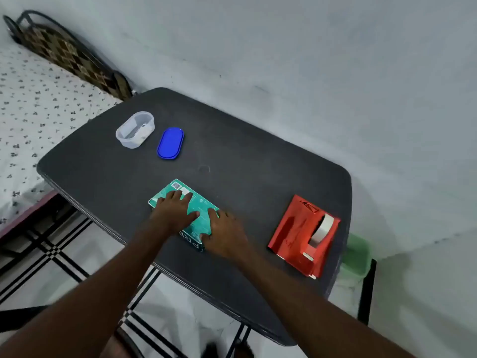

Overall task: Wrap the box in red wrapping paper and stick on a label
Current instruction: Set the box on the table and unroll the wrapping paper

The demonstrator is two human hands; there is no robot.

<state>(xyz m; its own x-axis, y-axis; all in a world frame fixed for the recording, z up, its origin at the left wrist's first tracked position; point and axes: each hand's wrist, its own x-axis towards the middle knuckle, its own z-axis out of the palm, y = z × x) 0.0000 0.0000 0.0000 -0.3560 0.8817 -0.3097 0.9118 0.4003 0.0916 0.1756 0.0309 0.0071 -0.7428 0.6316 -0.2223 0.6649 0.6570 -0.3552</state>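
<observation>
Head view: teal box (198, 215) lies flat near the front edge of the dark table (258, 164), barcode at its far corner, side lettering partly readable as "PRE". Left hand (174, 211) rests flat on top with fingers straight; right hand (224, 235) grips the near right corner. Red paper (291, 233) with a tape roll (321, 229) on it lies well apart to the right.

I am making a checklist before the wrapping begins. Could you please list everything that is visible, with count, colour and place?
box: one, teal green, near edge of table, under both hands
wrapping paper: one folded sheet, shiny red, right side of table
tape roll: one, whitish, standing on the paper
container: one, clear, far left of table, open
lid: one, blue, lying beside the container
table: one, dark grey
bed: one, patterned white sheet, left of table
left hand: flat on the box
right hand: on the near right corner of the box
</observation>
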